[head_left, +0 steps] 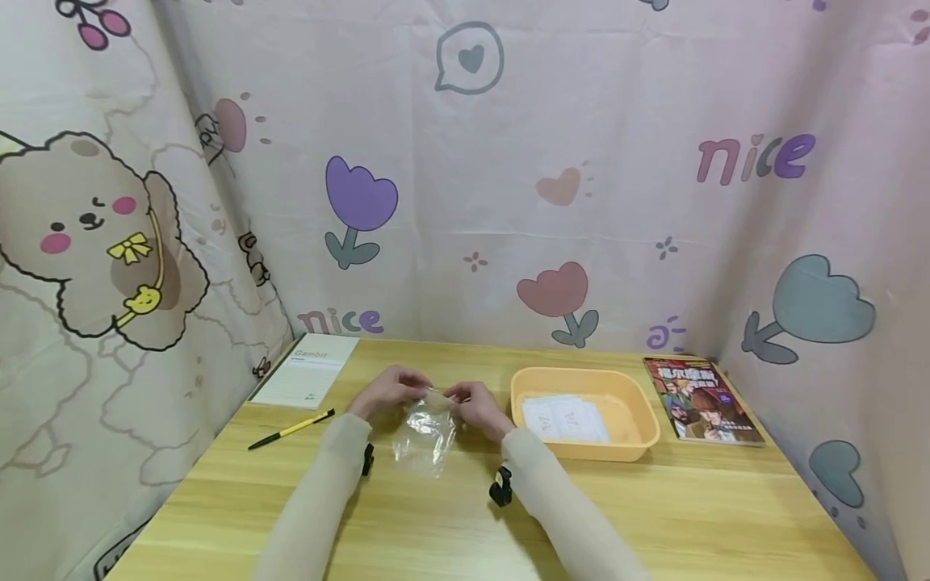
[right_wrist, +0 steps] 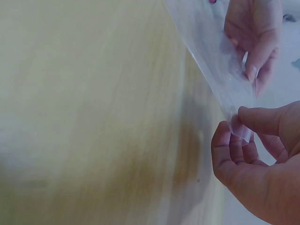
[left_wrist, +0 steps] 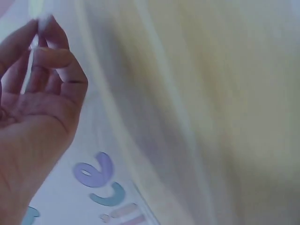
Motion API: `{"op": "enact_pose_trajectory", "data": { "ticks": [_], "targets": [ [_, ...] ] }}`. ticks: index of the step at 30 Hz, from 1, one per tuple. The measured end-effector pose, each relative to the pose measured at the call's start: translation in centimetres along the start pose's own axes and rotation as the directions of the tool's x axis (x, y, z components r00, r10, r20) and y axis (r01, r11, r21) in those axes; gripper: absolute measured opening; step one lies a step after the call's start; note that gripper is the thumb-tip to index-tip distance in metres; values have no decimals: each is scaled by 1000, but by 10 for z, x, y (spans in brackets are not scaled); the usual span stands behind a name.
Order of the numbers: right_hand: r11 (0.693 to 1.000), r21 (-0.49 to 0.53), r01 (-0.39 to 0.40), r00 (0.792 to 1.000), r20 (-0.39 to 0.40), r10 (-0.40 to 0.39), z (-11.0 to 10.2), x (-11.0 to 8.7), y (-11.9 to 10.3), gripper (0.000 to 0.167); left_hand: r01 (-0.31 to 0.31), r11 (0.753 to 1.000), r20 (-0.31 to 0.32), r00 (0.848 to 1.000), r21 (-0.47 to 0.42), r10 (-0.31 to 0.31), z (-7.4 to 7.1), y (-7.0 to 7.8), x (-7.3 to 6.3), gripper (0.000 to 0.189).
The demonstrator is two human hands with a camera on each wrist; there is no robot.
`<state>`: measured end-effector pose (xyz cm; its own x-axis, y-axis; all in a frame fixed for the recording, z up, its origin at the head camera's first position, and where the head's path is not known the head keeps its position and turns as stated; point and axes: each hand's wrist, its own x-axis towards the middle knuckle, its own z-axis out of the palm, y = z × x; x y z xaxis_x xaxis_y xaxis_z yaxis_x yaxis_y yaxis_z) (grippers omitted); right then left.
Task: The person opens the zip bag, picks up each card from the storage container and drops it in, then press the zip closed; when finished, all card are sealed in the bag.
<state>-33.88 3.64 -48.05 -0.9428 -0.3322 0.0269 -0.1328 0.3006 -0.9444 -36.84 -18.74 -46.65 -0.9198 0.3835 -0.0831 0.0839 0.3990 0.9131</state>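
Plastic bag, clear, crinkled (catching bright glints), left hand and right hand pinching its edge

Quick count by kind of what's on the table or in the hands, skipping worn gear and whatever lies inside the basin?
Gambit notepad: 1
Yellow-and-black pen: 1
Clear plastic bag: 1
Yellow-orange plastic basin: 1
Magazine with illustrated cover: 1
Total: 5

Clear plastic bag between left fingers and right fingers, pale orange tub to the right
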Motion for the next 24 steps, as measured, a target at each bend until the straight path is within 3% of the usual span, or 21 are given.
{"op": "enact_pose_trajectory", "data": {
  "ticks": [8, 17, 24],
  "targets": [
    [997, -12, 74, 997, 38, -73, -6, -16, -14, 25, -32, 999, 8, 999, 0, 32, -1, 17, -10, 23],
    [995, 40, 90, 995, 28, -91, -24, -35, -30, 26, -154, 986, 15, 988, 63, 154, 10, 36, -12, 30],
    [995, 103, 8, 999, 44, -13, -36, -47, -27, 24, -213, 976, 15, 977, 42, 213, 29, 43, -10, 29]
  ]
}}
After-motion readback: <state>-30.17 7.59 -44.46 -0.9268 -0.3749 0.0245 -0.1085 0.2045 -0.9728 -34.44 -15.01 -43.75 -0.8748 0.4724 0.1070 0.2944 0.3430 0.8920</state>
